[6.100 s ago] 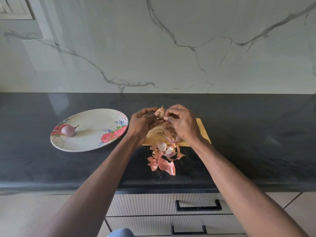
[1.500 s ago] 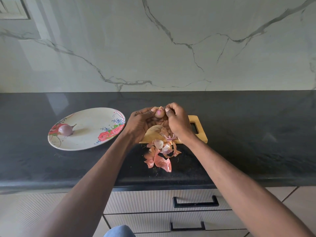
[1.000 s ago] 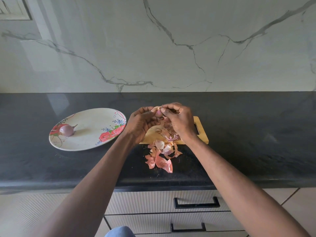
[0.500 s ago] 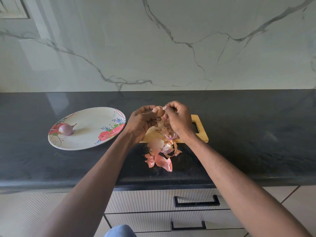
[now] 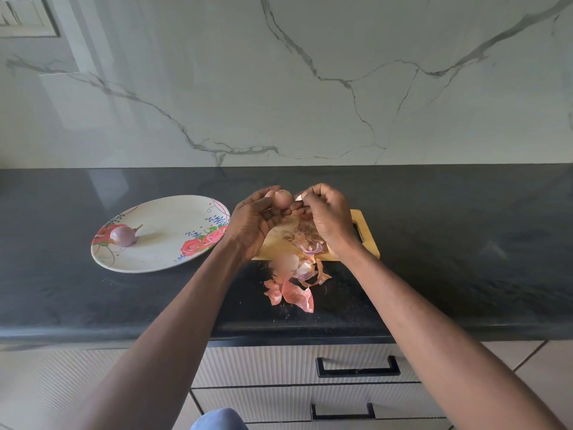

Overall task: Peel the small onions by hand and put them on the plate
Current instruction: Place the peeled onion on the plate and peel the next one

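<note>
My left hand (image 5: 254, 221) holds a small pinkish onion (image 5: 282, 198) at its fingertips, raised above the wooden cutting board (image 5: 367, 240). Just right of the onion, my right hand (image 5: 328, 217) pinches a pale scrap of onion skin (image 5: 299, 197) between thumb and finger. One peeled purple onion (image 5: 122, 235) lies at the left side of the white floral plate (image 5: 167, 237), left of my hands. A heap of loose onion skins (image 5: 293, 280) spreads from the board's near edge onto the black counter.
The black countertop (image 5: 465, 243) runs the full width, backed by a marble wall. Its front edge lies below my forearms, with white drawers and black handles (image 5: 356, 366) underneath.
My right hand has pulled slightly away to the right of the onion with a scrap of skin. More of the onion's smooth surface shows in my left fingertips.
</note>
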